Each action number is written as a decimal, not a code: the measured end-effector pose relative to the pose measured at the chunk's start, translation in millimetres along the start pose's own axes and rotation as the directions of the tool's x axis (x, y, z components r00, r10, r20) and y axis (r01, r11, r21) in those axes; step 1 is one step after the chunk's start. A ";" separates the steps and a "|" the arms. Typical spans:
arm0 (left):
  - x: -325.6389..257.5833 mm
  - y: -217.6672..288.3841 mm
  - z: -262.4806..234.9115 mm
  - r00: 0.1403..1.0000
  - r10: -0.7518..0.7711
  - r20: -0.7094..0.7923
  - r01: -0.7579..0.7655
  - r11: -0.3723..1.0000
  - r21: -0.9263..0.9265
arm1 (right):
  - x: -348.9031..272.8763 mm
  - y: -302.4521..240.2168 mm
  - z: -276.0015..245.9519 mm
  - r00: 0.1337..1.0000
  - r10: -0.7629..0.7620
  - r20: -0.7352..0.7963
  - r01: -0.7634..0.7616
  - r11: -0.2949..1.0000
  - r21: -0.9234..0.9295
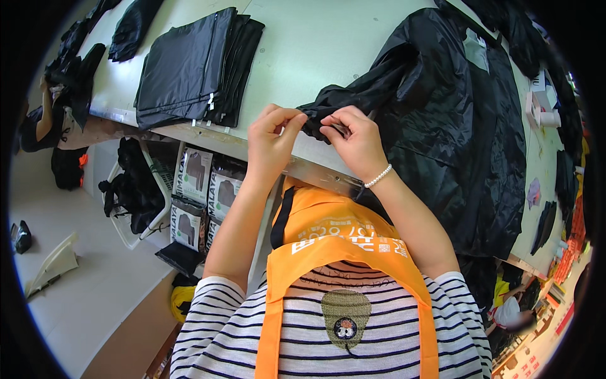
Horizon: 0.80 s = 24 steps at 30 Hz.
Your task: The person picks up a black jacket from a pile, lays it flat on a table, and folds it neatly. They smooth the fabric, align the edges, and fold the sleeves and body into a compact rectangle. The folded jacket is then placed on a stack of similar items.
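Observation:
A black jacket point(442, 101) with a slight sheen is spread over the right half of the table. One of its sleeves point(350, 95) stretches left toward the table's near edge, and its gathered cuff point(312, 122) lies between my hands. My left hand point(276, 132) is closed in a pinch on the cuff's left end. On the cuff's other side, my right hand point(357, 140) is closed too, thumb and index finger right against the fabric. A thin dark piece shows under its curled fingers; I cannot make out whether it is cloth or a small tool.
A stack of folded black garments point(183, 69) lies on the pale table point(297, 50) to the left. Below its edge are packaged garments point(192, 174) on a shelf and a white basket point(165, 208) with black cloth. People are at the far left and lower right.

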<state>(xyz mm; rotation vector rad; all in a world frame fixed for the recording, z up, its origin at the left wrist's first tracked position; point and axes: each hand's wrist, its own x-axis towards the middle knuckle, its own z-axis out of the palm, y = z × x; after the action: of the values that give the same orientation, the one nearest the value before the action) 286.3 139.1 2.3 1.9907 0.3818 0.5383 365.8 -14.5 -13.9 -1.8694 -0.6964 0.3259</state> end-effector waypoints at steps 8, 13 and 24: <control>17.5 -25.0 -0.4 0.981 -0.181 0.074 0.195 0.937 -0.290 | -2.7 -14.1 0.0 1.000 0.011 0.012 -0.009 0.991 -0.134; 34.5 -18.2 1.4 0.961 -0.223 0.160 0.275 0.811 -0.517 | 15.1 -34.6 -9.6 0.996 -0.080 0.035 0.087 0.910 -0.405; 47.5 -18.5 4.6 0.955 -0.181 0.235 0.296 0.613 -0.733 | 57.9 -62.5 -18.4 0.928 -0.307 0.209 0.366 0.664 -0.652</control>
<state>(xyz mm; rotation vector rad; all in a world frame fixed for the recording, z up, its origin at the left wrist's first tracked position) 328.5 166.9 -6.0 1.1060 0.2610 0.3022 401.8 23.1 56.0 -2.3589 -1.3399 -0.1353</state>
